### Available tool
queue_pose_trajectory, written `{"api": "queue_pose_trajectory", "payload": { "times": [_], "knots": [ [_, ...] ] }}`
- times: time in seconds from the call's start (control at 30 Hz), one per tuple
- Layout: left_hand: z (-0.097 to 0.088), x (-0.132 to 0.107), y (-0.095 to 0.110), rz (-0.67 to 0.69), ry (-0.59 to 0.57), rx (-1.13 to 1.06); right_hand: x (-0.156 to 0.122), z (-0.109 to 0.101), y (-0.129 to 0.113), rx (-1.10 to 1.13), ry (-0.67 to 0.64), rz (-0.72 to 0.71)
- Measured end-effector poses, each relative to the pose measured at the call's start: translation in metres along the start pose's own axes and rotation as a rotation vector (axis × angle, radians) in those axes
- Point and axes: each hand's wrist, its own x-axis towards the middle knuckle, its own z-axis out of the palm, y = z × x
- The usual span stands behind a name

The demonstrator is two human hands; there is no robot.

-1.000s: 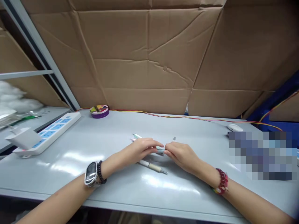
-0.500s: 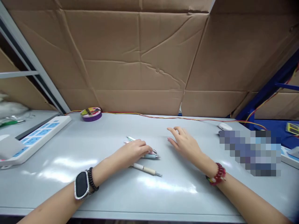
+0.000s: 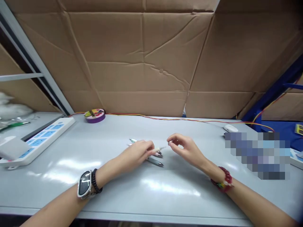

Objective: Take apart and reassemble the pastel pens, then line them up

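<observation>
My left hand (image 3: pixel 139 152) is closed around a cream pen (image 3: pixel 158 149), whose narrow front end sticks out past the fingertips to the right. Under and beside that hand lie several other pens; a grey-blue pen (image 3: pixel 155 162) points toward the lower right, and the back end of a pale green pen (image 3: pixel 132 140) shows behind the knuckles. Just right of the cream pen's end, apart from it, my right hand (image 3: pixel 187 147) is raised with thumb and index finger pinched together. Something small and pale may be at those fingertips, too small to make out.
A purple roll of tape (image 3: pixel 95 116) sits at the back left. A white power strip (image 3: pixel 44 138) lies along the left side. Red and yellow wires (image 3: pixel 151 118) run along the rear edge before the cardboard (image 3: pixel 142 75). A white mouse-like object (image 3: pixel 230 128) and a blurred-out patch are right.
The cream pen was lying in front of my left hand and is now in its fingers. My right hand's spread fingers have closed into a pinch. The grey-blue pen has turned slightly.
</observation>
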Motion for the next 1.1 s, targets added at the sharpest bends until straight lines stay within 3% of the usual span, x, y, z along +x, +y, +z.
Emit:
{"api": "queue_pose_trajectory", "payload": {
  "times": [0.13, 0.33, 0.5, 0.63, 0.73, 0.87, 1.1],
  "knots": [
    [0.0, 0.0, -0.001, -0.063, 0.018, -0.103, -0.005, 0.002, -0.016, 0.187, 0.025, -0.011],
    [0.002, -0.001, -0.004, -0.07, 0.029, -0.076, -0.008, 0.006, -0.015, 0.199, 0.074, -0.007],
    [0.002, 0.0, -0.003, -0.055, 0.006, -0.072, -0.009, 0.009, -0.012, 0.129, 0.094, -0.071],
    [0.001, -0.001, -0.001, -0.041, -0.026, -0.076, -0.009, 0.013, -0.007, 0.055, 0.148, -0.226],
    [0.001, -0.001, 0.002, -0.026, -0.056, -0.1, -0.009, 0.015, -0.004, 0.026, 0.1, -0.345],
    [0.001, -0.001, 0.005, -0.046, -0.038, -0.146, -0.009, 0.016, -0.006, -0.013, 0.101, -0.362],
    [0.005, -0.002, 0.009, -0.029, -0.035, -0.122, -0.011, 0.021, -0.004, -0.394, 0.112, -0.453]
  ]
}}
